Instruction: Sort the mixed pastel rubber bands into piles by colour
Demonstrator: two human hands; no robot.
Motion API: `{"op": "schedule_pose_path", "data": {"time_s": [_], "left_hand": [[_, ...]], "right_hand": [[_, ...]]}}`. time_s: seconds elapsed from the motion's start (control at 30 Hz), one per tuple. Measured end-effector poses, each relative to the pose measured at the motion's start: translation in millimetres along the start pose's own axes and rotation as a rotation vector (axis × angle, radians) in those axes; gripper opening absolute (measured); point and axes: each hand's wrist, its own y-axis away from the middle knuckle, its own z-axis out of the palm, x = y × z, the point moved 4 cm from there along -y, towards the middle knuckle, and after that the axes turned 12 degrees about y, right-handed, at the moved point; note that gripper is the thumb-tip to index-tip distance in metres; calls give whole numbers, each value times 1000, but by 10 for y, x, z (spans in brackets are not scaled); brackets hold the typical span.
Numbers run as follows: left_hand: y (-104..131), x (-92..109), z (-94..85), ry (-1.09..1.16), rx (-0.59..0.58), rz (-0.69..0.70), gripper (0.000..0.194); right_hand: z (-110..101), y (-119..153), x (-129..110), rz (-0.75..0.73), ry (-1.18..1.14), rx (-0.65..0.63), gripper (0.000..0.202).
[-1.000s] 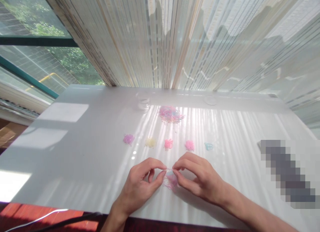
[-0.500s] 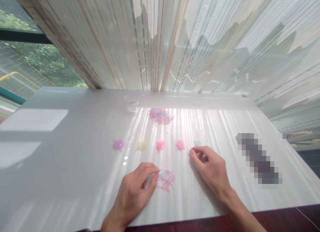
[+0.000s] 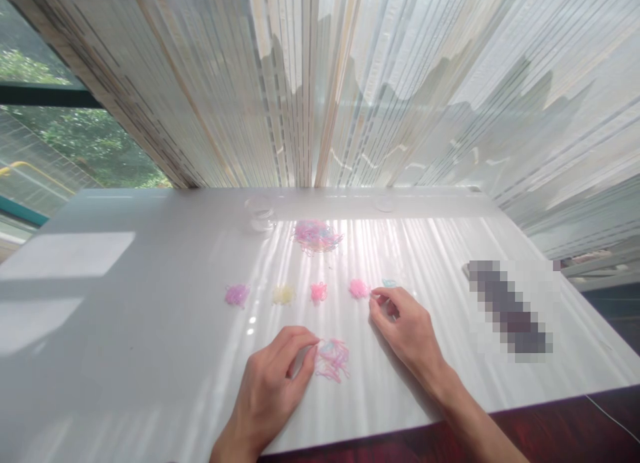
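My right hand [image 3: 405, 320] is closed in a pinch just right of a pink pile of small rubber bands [image 3: 359, 289]. A faint pale pink rubber band shows at its fingertips. Partly behind that hand lies a small blue-green pile [image 3: 389, 283]. My left hand [image 3: 280, 376] is pinched at the left edge of a loose mixed pile of rubber bands [image 3: 333, 360]; what its fingertips hold, if anything, is too small to make out. Further left in the row lie a coral-pink pile [image 3: 319, 292], a yellow pile [image 3: 284, 294] and a purple pile [image 3: 237, 294].
A larger mixed heap of rubber bands [image 3: 317, 236] sits farther back, beside a clear round container [image 3: 263, 218]. A clear disc-like lid [image 3: 385, 204] lies near the back edge. At the right, a pixelated dark object [image 3: 510, 306] rests on the white table [image 3: 125, 356]. Striped curtains hang behind.
My right hand has moved slightly left, closer to the pink pile. My left hand stays at the front mixed pile. The whole view has shifted a little.
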Motion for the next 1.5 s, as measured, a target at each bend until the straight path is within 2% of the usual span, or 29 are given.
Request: {"op": "schedule_pose_path", "data": {"time_s": [0.13,0.47,0.67,1.07,1.5], "left_hand": [[2,26,-2,-34,-7,-10,13],[-5,0,28,-70,-4,-19,13],[22,-6,23,-52,5,-18,13],[51,-75,46,-57,11,-10,14],[35,-29,32,-89,11,22,16]], "right_hand": [[9,33,4,-18,13,42,21],[60,37,21,-54,-4,54,25],[60,45,49,2,-32,97,18],[73,-71,23,139,-90,112,22],[99,-41,28,151,-106,113,29]]}}
